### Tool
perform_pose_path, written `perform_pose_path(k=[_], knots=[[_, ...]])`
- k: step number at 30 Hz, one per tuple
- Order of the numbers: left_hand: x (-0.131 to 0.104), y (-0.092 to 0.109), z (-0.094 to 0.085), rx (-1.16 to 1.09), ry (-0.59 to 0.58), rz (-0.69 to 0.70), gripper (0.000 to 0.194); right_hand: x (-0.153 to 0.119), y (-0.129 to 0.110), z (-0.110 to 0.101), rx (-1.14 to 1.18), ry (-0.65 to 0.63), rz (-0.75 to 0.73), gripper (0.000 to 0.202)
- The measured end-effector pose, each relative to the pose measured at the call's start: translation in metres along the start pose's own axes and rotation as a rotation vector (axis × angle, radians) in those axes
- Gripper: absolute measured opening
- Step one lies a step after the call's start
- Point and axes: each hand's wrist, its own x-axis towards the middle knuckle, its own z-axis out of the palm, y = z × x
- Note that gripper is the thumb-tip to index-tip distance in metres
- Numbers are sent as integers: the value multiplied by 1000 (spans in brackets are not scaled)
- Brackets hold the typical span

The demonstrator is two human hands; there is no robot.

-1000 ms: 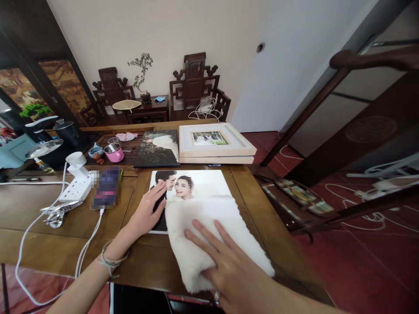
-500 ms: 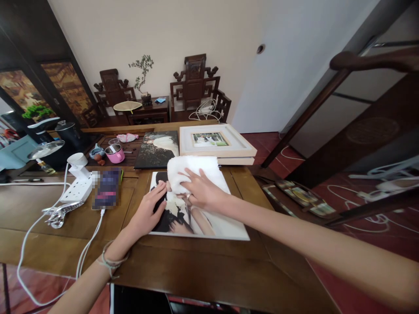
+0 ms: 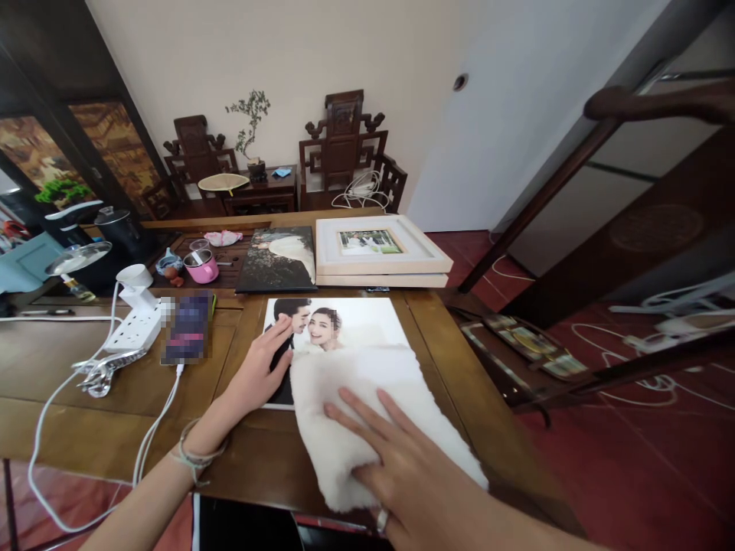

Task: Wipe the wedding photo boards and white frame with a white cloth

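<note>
A large unframed photo print (image 3: 373,312) of two people lies flat on the wooden table. My left hand (image 3: 261,367) rests on its left edge, fingers stretched out, holding nothing. A fluffy white cloth (image 3: 356,375) is spread over the lower part of the print and hangs past its near edge. My right hand (image 3: 390,451) lies on the cloth with fingers spread on top and the thumb at a fold in its near edge. The print's lower half is hidden under the cloth.
Behind the print lie a dark photo panel (image 3: 276,260) and stacked pale wooden frames (image 3: 379,264). To the left are a phone (image 3: 187,329) on a charging cable, a white power strip (image 3: 135,325) and a pink cup (image 3: 200,268). A wooden chair (image 3: 531,184) stands on the right.
My right hand has pulled the white cloth down toward me across the print, uncovering the two faces at its top. My left hand has stayed in place.
</note>
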Motion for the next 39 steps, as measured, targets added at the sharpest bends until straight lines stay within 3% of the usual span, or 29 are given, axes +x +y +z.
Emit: perform_pose_path(k=[7,12,17,20,23,27,31,35,39], knots=[[0,1,-1,9,-10,5,45,40,52,-29,-147,166,203,41],[-1,6,-7,-116,73,17,46,75,54,-35,-191,257,244,43],[-4,6,-11,-218,164,67,52,84,31,-32,-173,150,-50,38],[-5,4,-10,-207,184,77,55,67,21,-26,-117,84,-212,36],[-4,3,-8,-192,175,83,58,40,14,-20,-19,14,-278,38],[-3,2,-6,-142,99,57,55,10,15,-17,71,15,-189,52],[-2,2,-3,-48,38,-19,51,7,36,-21,86,137,-31,51],[-1,2,-1,-2,-7,-13,48,35,59,-32,100,272,76,42],[-1,1,0,-4,21,23,44,82,64,-49,232,390,83,37]])
